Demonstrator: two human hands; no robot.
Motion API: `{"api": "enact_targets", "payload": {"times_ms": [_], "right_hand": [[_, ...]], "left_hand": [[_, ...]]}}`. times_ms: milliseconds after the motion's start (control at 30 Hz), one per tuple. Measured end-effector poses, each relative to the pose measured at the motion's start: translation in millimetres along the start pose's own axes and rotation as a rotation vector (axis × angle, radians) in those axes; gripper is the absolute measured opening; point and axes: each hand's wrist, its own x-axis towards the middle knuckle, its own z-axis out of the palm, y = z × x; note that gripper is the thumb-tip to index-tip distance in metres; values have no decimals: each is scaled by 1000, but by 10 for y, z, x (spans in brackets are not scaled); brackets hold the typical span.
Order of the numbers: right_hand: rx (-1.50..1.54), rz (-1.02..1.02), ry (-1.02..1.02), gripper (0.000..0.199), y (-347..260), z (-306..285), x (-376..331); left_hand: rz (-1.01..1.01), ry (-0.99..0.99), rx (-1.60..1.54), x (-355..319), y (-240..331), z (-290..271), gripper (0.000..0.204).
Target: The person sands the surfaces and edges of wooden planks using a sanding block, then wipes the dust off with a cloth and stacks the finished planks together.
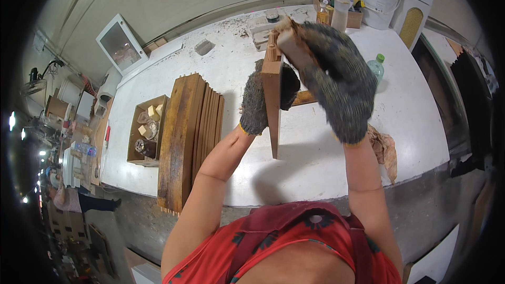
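Note:
I wear dark knitted work gloves on both hands. My left hand [256, 102] grips a brown wooden board [272, 105] that stands on edge on the white table [315, 158], held upright in front of me. My right hand [336, 81] is raised over the board's top end and clasps a small tan block or pad [288, 39] pressed against the upper edge. A second strip of wood [305, 98] lies flat on the table behind the board, partly hidden by my hands.
A row of similar brown boards [190, 137] stands on edge at my left. Beside it is a cardboard box [146, 131] of small blocks. A crumpled rag [384, 150] lies at right, a green-capped bottle [376, 66] behind it, a white bucket [380, 0] and clutter at the back.

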Motion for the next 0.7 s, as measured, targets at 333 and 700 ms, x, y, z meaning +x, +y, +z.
{"api": "enact_targets", "payload": {"times_ms": [333,700], "right_hand": [[479,333,-13,44,-91,26,46],[-130,-241,-245,48,-343,15,-158]], "left_hand": [[-6,132,-531,-18,352,-35,28],[-6,196,-422,106,491,-9,24]]}}
